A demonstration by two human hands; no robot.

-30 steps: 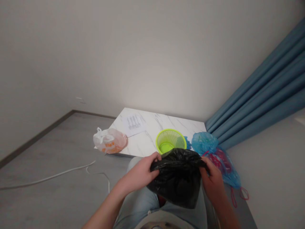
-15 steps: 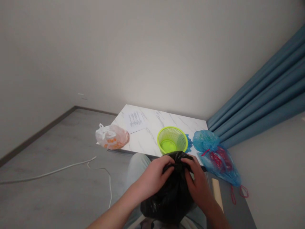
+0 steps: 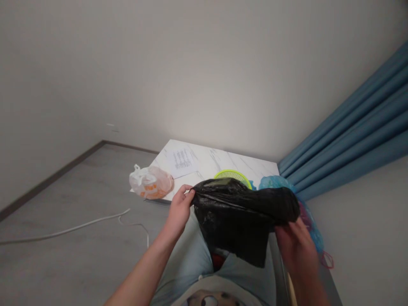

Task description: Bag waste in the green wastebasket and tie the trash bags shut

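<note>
A black plastic bag (image 3: 236, 216) is stretched sideways above my lap. My left hand (image 3: 182, 206) pinches its left corner between thumb and fingers. At the bag's right end, my right hand (image 3: 296, 242) is closed on the bag's lower edge, its fingertips partly hidden by the plastic. Behind the bag stands a green basket (image 3: 234, 173), with only its upper rim and part of the mesh showing.
On the marbled white table (image 3: 210, 158) lie a printed sheet (image 3: 182, 161) and, at the left edge, a white-and-orange plastic bag (image 3: 151, 182). Blue bags (image 3: 276, 182) sit at the right, near a blue curtain (image 3: 347, 127). A white cable (image 3: 79, 226) crosses the floor.
My hands have moved apart, left and right. The black bag, gathered between them before, is now spread wide and raised, covering most of the green basket and part of the blue bags.
</note>
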